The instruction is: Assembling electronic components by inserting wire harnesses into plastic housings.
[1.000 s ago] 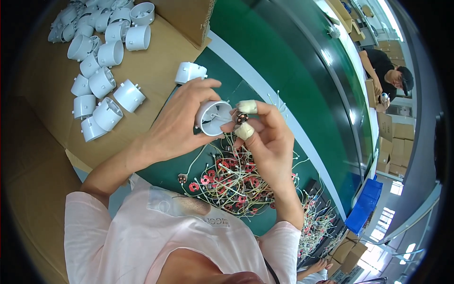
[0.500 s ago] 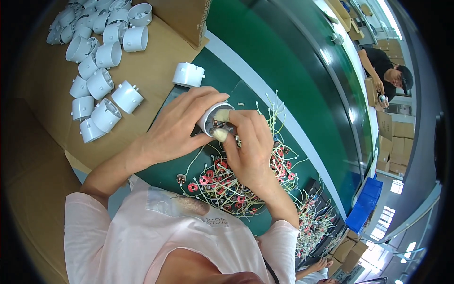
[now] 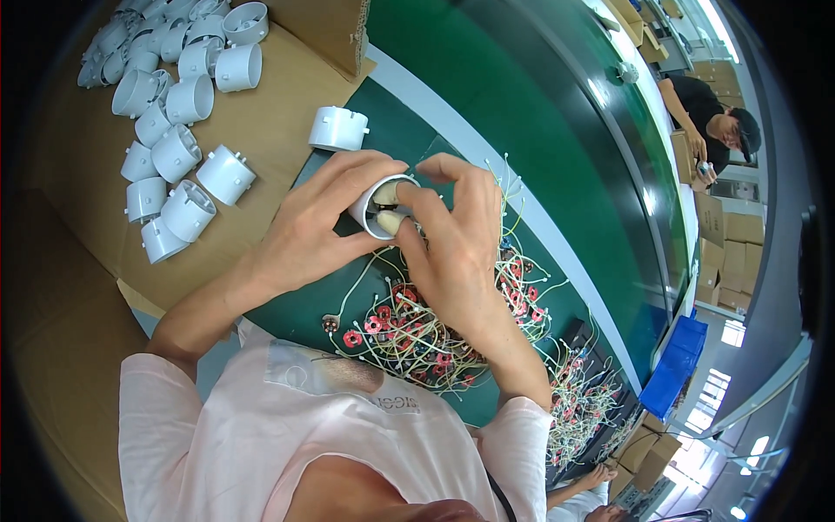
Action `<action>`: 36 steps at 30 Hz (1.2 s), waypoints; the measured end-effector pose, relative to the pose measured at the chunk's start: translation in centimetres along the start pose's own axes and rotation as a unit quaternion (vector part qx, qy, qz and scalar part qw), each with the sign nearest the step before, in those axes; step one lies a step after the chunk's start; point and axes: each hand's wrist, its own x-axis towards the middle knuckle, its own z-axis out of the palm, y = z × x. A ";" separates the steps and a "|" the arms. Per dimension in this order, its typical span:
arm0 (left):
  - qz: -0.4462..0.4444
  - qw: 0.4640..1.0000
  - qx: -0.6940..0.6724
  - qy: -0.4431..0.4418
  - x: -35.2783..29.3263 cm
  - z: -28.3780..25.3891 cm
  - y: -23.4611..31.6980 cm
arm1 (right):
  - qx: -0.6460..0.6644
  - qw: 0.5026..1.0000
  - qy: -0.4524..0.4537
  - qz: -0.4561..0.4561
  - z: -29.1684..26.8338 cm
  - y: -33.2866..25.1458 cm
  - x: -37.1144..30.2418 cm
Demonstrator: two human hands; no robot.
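Observation:
My left hand [image 3: 304, 213] wraps round a white plastic cylindrical housing [image 3: 357, 209], its mouth tilted toward me and to the right. Thumb and index finger of my right hand [image 3: 459, 248] wear pale finger cots and reach inside the mouth. Between those fingertips sits a small dark round part [image 3: 385, 208], mostly hidden by them. Just beyond my left hand another white housing [image 3: 337, 129] rests on the green tabletop. Under and beside my right wrist spreads a tangled heap of red round parts with pale wires [image 3: 417, 344]. A single wired part [image 3: 330, 324] lies at its left edge.
Many white housings [image 3: 178, 152] lie on a cardboard sheet [image 3: 278, 96] to the left, below an upright cardboard flap [image 3: 326, 35]. A green conveyor belt [image 3: 513, 113] curves past. Farther right are a second wired heap [image 3: 578, 404], a blue bin [image 3: 674, 365] and co-workers [image 3: 709, 130].
My right thumb and index finger have pushed deeper into the housing, and the small part shows less. The other right fingers have lifted and spread. Both hands and the housing shifted slightly left.

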 end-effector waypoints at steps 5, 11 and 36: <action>-0.023 0.999 -0.020 -0.012 0.0 0.1 0.2 | 0.069 0.996 -0.012 0.059 0.4 0.7 -0.4; -0.009 1.000 -0.014 -0.016 0.0 0.2 -0.1 | 0.151 0.983 -0.045 0.094 0.4 1.0 -0.4; 0.007 0.916 0.397 -0.055 1.8 -1.6 -1.5 | 0.009 0.974 -0.074 0.213 -0.8 13.7 6.1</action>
